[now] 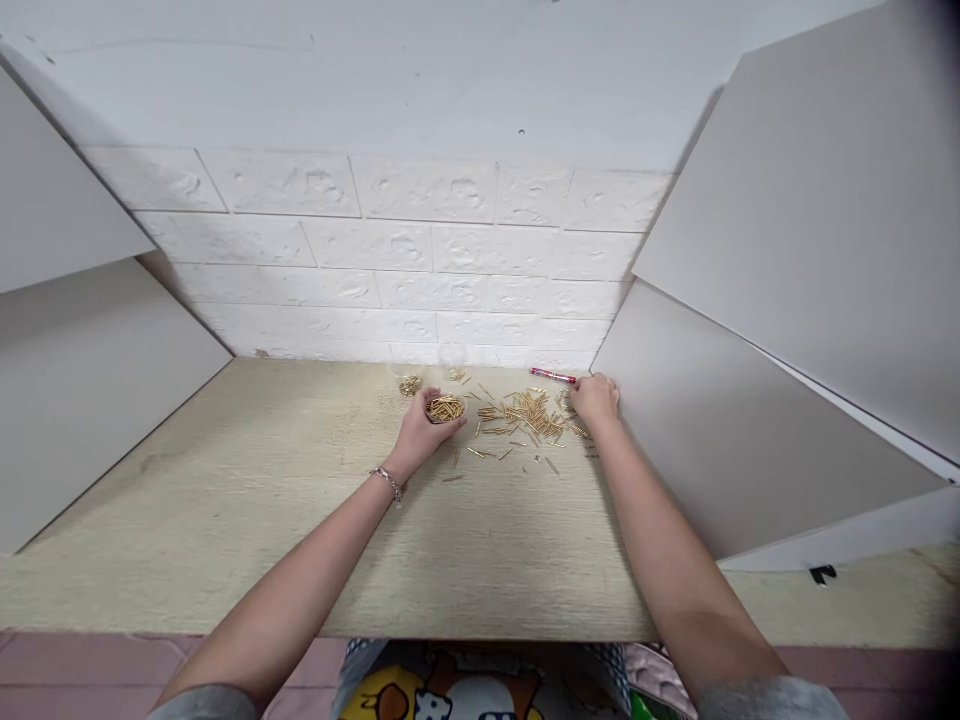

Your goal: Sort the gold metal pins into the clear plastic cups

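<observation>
My left hand (424, 432) is wrapped round a small clear cup (445, 408) full of thin gold-coloured metal pins. To the right of the cup lies a loose heap of the same gold pins (531, 412), with several strays scattered round it. My right hand (596, 400) rests at the heap's right edge, beside the right-hand panel. Its fingers are curled down toward the table, and their tips are hidden, so what they hold, if anything, does not show. Just left of that hand is a red marker-like stick (553, 376).
Behind the left hand stand a clear cup with small gold pieces (410, 385) and another clear cup (453, 362) near a few pins. A white brick-pattern wall (405, 250) closes the back. Grey panels (750, 420) lean in at both sides. The wooden tabletop (480, 560) ends near my body.
</observation>
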A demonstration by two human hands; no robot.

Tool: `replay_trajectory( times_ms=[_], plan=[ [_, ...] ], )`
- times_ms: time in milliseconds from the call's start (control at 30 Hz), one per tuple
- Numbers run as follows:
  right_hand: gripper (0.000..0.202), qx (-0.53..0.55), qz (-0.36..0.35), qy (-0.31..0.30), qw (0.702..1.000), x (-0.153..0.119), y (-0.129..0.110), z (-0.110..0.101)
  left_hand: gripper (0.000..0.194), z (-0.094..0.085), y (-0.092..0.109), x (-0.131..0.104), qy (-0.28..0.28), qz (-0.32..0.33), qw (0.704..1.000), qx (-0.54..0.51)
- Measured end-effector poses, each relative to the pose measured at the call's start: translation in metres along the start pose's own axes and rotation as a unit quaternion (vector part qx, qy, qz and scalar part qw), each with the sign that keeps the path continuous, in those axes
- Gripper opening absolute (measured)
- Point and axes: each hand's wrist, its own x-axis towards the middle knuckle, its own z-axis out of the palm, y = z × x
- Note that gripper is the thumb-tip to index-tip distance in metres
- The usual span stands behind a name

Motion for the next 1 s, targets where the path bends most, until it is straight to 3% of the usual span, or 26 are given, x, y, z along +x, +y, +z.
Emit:
replay_trajectory(
  times_ms=[400,600,667,800,1000],
  plan=[
    [0.024,0.02,-0.015,-0.066,0.998,-0.012,-0.017,-0.02,0.065,-0.001,0.005,-0.001,-0.004,-0.012,1.0,0.017],
    [0.023,0.079,-0.061,-0.163,0.982,-0.011,-0.019,-0.02,0.067,-0.001,0.002,0.0,-0.008,-0.011,1.0,0.015],
    [0.025,0.099,-0.072,-0.144,0.982,-0.01,-0.019,-0.017,0.066,-0.001,0.002,0.0,-0.006,-0.012,1.0,0.011],
    [0.033,0.085,-0.105,-0.051,0.99,-0.009,-0.02,-0.007,0.064,-0.001,0.003,0.0,-0.002,-0.009,1.0,0.005],
    [0.035,0.057,-0.137,-0.051,0.988,-0.009,-0.023,0.002,0.065,-0.002,0.005,-0.001,-0.003,-0.02,1.0,0.012]
  ],
)
